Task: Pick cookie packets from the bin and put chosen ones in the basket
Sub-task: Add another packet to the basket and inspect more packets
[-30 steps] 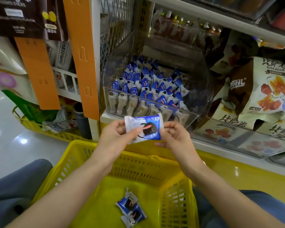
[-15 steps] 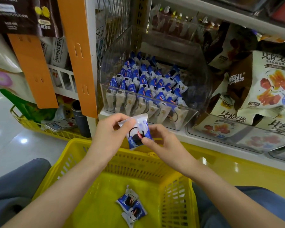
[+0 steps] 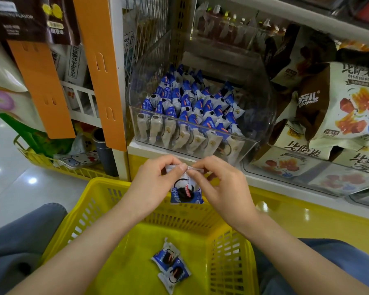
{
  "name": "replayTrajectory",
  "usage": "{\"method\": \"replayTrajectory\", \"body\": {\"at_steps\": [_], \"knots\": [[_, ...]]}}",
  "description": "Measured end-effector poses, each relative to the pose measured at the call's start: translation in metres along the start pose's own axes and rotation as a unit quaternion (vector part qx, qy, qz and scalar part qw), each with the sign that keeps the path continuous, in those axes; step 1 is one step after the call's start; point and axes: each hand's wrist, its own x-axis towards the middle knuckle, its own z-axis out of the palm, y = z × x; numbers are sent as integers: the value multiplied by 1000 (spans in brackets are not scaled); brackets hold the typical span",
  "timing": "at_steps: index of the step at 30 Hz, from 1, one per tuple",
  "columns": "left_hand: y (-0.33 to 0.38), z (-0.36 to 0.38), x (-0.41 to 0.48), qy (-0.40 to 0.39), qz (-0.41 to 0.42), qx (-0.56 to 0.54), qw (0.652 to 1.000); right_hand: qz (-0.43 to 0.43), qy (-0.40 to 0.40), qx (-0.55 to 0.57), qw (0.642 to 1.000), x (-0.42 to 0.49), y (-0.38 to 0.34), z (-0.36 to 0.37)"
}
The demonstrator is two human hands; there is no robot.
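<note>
A blue-and-white cookie packet [image 3: 185, 192] hangs upright above the far rim of the yellow basket [image 3: 119, 188]. My left hand [image 3: 153, 186] and my right hand [image 3: 224, 188] both pinch its top edge. Two more cookie packets [image 3: 170, 267] lie on the basket floor. Behind the hands, a clear plastic bin [image 3: 251, 145] on the shelf holds several rows of the same packets [image 3: 192, 111].
Large snack bags [image 3: 345, 107] fill the shelf to the right of the bin. Orange hanging strips [image 3: 98, 67] hang to the left. A second yellow basket [image 3: 51, 162] with items sits on the floor at the left. My knees flank the basket.
The packet has turned from lying sideways between my hands to hanging upright by its top edge. Both hands have dropped closer to the basket.
</note>
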Motion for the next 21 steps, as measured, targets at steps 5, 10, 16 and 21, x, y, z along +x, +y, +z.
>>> {"method": "replayTrajectory", "body": {"at_steps": [5, 10, 16, 21], "knots": [[-3, 1, -1, 39, -72, 62, 995, 55, 63, 76, 994, 3, 2, -3], [5, -1, 3, -25, -235, -155, 959, -23, 29, 66, 997, 1, 1, -4], [2, -3, 2, 60, -176, -216, 959, -115, -72, -25, 990, -3, 1, -2], [1, 0, 1, 71, -143, -190, 969, 108, 1, 133, 985, -1, -4, 0]]}}
